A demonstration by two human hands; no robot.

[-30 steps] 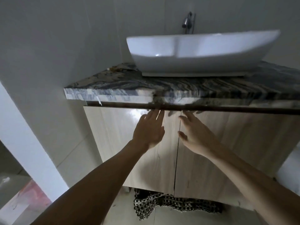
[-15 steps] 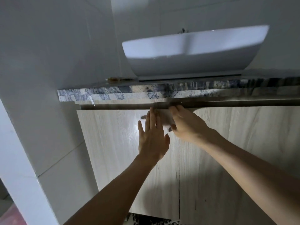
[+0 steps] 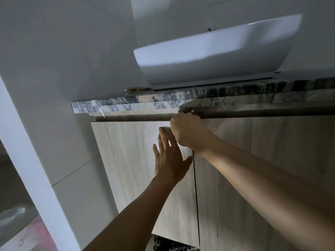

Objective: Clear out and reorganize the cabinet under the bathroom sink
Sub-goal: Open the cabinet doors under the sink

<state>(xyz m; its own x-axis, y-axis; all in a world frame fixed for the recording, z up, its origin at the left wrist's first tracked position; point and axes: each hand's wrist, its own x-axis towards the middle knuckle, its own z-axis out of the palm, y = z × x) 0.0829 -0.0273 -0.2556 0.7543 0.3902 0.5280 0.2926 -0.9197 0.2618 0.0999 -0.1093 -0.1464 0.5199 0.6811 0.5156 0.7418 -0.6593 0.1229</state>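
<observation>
A: Looking up from low down, what sits around the seam (image 3: 195, 187) between the two doors?

B: The pale wood-grain left cabinet door (image 3: 134, 160) lies just left of the seam and the matching right cabinet door (image 3: 262, 160) just right of it. Both doors look closed, flush with each other.

A: And the hands?

B: The left hand (image 3: 169, 160) lies flat on the left door just beside the seam, fingers straight and spread, thumb reaching toward the seam; it holds nothing. The right hand (image 3: 189, 132) is above the seam, at the top of the doors, with its fingers curled over the upper edge into the dark gap (image 3: 253, 113) under the bench. It seems to grip the top edge of a door; I cannot tell which one, since the fingertips are hidden.

A: Higher than the seam?

B: The grey and white veined stone bench (image 3: 126, 105) runs across, and on it stands a white oval ceramic basin (image 3: 217, 51), seen from below. A small brownish bit (image 3: 134, 89) lies on the bench at the basin's left foot, too blurred to name.

A: Any writing or labels?

B: None that can be read. Below the seam a black-and-white patterned mat (image 3: 172, 246) peeks out under the doors. Far left of the seam a white post (image 3: 36, 178) rises, with something pink and blurred (image 3: 32, 234) behind it.
</observation>
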